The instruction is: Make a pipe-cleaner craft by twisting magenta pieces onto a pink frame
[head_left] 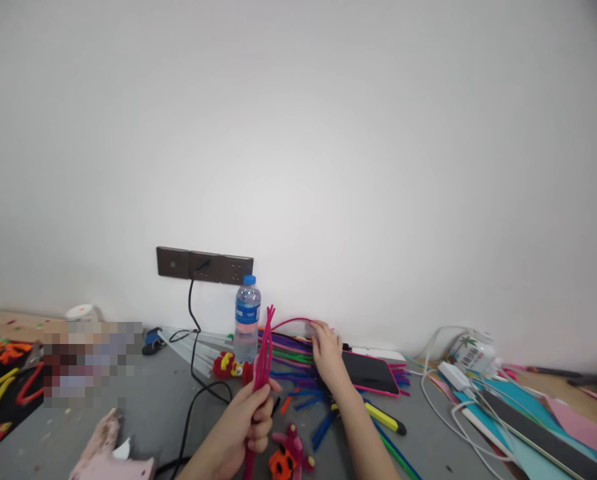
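Note:
My left hand (pixel 246 423) is closed around a bundle of magenta pipe cleaners (pixel 263 353) that stands upright from my fist. My right hand (pixel 327 357) reaches forward to a pile of coloured pipe cleaners (pixel 291 357) by the wall, its fingers pinched on one pink pipe cleaner (pixel 291 322) that arcs up from the pile. A phone in a pink case (pixel 371 373) lies just right of that hand.
A water bottle (pixel 247 319) stands behind the bundle, below a dark wall socket strip (pixel 204 265) with a black cable (pixel 193 380). Small pipe-cleaner figures (pixel 291 457), a yellow marker (pixel 386 419), a pink glue gun (pixel 109 450), white chargers (pixel 456 377) and coloured sheets (pixel 538 427) lie around.

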Demonstrator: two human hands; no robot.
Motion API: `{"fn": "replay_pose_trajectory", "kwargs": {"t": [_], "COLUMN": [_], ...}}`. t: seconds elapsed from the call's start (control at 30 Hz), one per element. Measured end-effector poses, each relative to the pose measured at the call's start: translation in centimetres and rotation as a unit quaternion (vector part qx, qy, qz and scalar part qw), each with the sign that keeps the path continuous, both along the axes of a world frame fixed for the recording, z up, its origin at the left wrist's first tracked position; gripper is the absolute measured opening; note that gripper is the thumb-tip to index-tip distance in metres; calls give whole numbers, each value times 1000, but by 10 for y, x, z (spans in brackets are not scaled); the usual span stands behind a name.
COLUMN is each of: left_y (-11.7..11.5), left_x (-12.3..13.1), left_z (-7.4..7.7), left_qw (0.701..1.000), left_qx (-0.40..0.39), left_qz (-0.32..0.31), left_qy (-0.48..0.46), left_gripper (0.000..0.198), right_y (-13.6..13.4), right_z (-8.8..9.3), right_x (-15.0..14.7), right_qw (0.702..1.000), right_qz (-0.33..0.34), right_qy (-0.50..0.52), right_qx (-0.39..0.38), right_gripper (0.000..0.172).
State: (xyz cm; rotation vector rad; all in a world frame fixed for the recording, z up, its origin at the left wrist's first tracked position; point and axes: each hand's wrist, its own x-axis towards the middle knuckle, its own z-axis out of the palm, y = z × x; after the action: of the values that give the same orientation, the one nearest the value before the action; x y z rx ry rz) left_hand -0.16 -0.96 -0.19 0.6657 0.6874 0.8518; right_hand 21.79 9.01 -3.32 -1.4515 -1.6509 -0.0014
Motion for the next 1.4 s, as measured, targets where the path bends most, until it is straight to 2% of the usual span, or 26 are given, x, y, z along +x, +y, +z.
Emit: {"fn": "replay_pose_trajectory", "kwargs": {"t": [0.17, 0.3, 0.4, 0.5, 0.63, 0.7, 0.73, 0.8, 0.83, 0.9, 1.0, 1.2, 1.33, 1.4], "left_y": [-1, 0, 1, 1, -1, -3, -3, -5, -5, -6, -7, -5, -4, -4], "left_x": [1, 1, 0, 1, 5, 7, 7, 9, 9, 10, 12, 12, 13, 14], "left_z": [1, 1, -1, -3, -2, 1, 3, 7, 8, 9, 4, -9, -8, -5], "left_qw": [1000, 1000, 1000, 999, 998, 997, 996, 995, 995, 995, 996, 988, 989, 990], "left_qx": [6, 18, 23, 26, 39, 44, 44, 35, 29, 20, 16, 30, 29, 30], "left_qz": [5, 8, 16, 25, 46, 60, 72, 92, 97, 93, 81, 139, 131, 131], "left_qy": [-5, -13, -12, -12, -19, -14, -11, -10, -13, -20, -20, 60, 56, 43], "left_gripper": [50, 46, 46, 47, 44, 43, 43, 44, 44, 44, 46, 47, 48, 49], "right_y": [-11, -31, -42, -47, -53, -57, -59, -63, -64, -67, -69, -72, -68, -65], "right_z": [45, 83, 101, 110, 114, 113, 112, 108, 106, 102, 98, 93, 89, 87], "right_x": [1, -6, -10, -12, -21, -30, -35, -43, -47, -54, -62, -72, -76, -77], "right_qw": [995, 971, 948, 935, 911, 887, 872, 844, 833, 822, 826, 838, 869, 875], "right_qz": [41, 68, 61, 120, 218, 249, 268, 299, 310, 321, 313, 295, 287, 293], "right_qy": [35, 159, 281, 334, 316, 317, 314, 298, 287, 262, 218, 159, 135, 143], "right_qx": [89, 164, 139, -6, -155, -224, -262, -331, -357, -391, -415, -430, -379, -359], "right_gripper": [43, 31, 23, 30, 51, 62, 60, 41, 32, 23, 20, 16, 18, 18]}}
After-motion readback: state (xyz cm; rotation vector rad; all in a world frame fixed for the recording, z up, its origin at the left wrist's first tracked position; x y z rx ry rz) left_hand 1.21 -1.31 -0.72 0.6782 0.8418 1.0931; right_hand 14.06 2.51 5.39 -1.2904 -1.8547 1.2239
